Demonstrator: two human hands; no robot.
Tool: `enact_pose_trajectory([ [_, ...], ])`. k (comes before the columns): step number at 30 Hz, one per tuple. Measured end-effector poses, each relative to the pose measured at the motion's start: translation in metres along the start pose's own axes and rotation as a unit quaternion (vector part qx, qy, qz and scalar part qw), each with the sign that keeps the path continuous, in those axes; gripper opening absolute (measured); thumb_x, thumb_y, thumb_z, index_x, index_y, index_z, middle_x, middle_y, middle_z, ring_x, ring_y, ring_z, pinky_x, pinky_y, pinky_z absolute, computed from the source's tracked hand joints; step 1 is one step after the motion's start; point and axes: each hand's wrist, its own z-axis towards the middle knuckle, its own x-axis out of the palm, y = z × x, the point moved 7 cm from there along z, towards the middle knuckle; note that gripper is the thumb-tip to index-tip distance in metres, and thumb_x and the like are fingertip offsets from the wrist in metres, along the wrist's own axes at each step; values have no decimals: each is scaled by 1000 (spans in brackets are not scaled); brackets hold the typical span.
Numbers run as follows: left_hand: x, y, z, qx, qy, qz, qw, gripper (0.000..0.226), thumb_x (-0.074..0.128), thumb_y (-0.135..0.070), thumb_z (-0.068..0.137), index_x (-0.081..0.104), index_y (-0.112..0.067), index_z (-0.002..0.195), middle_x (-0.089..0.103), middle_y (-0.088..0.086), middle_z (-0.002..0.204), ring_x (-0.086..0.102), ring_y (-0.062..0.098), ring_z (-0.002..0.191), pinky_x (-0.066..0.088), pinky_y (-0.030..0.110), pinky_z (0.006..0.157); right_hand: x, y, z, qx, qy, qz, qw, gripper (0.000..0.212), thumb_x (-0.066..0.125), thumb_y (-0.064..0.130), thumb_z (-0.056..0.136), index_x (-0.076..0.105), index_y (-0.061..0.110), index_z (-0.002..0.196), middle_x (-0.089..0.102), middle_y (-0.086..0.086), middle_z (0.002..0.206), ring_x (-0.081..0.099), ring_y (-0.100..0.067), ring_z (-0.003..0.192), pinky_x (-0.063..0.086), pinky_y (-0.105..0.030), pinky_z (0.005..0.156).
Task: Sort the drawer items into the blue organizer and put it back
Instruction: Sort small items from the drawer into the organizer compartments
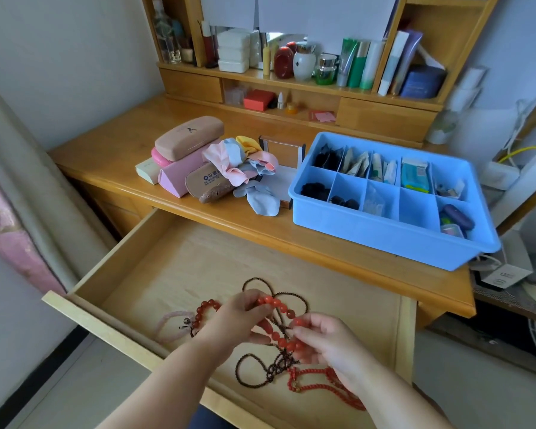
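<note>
**Beads in both hands over the drawer**

The left hand [232,320] and right hand [328,348] each pinch the orange bead bracelet [279,308] above the open drawer [174,258]. Beyond both grips, the blue organizer [384,233] sits on the tabletop [260,224].

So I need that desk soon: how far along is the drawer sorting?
Mostly done: the blue organizer on the desktop has most compartments filled. In hand: both the left hand and right hand hold tangled bead strings over the open drawer. Left: beads, then returning the organizer.

Soft even daylight, sharp center, wide-angle distortion at edges.
</note>
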Motion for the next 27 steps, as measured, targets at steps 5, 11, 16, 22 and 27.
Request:
enact_pose_trajectory([
  [5,-13,20,12,4,20,-250,968,23,50,-24,92,55,-2,87,67,17,117,63,31,104,45,47,92,-3,-21,5,15,-21,-61,998,12,58,12,93,67,19,97,74,-1,90,68,-11,75,57,-30,75],
  [11,-107,34,37,-17,-187,-165,968,10,56,-16,93,63,-12,99,68,9,89,66,19,72,50,39,72,-1,-26,13,-143,-48,-505,850,33,54,28,92,58,40,122,49,19,136,50,-1,118,37,-16,103],
  [16,-139,32,62,-34,-251,134,958,38,44,1,88,61,-18,115,64,8,87,60,23,68,47,30,61,22,-49,27,-191,29,-602,775,54,49,18,93,36,40,141,10,12,158,10,-9,144,8,-31,117],
  [22,-128,34,64,-21,-226,307,924,36,53,-14,91,57,-19,126,44,7,138,59,20,96,43,22,70,11,-46,30,-155,-42,-580,799,22,54,25,90,59,27,112,48,14,121,45,-9,116,35,-19,93],
  [27,-61,7,41,114,-101,406,901,13,59,-20,87,62,-32,90,56,-17,93,58,4,79,47,13,67,-8,-38,23,-72,-74,-408,907,16,62,23,86,55,35,77,61,20,86,57,-2,82,42,-13,69],
])
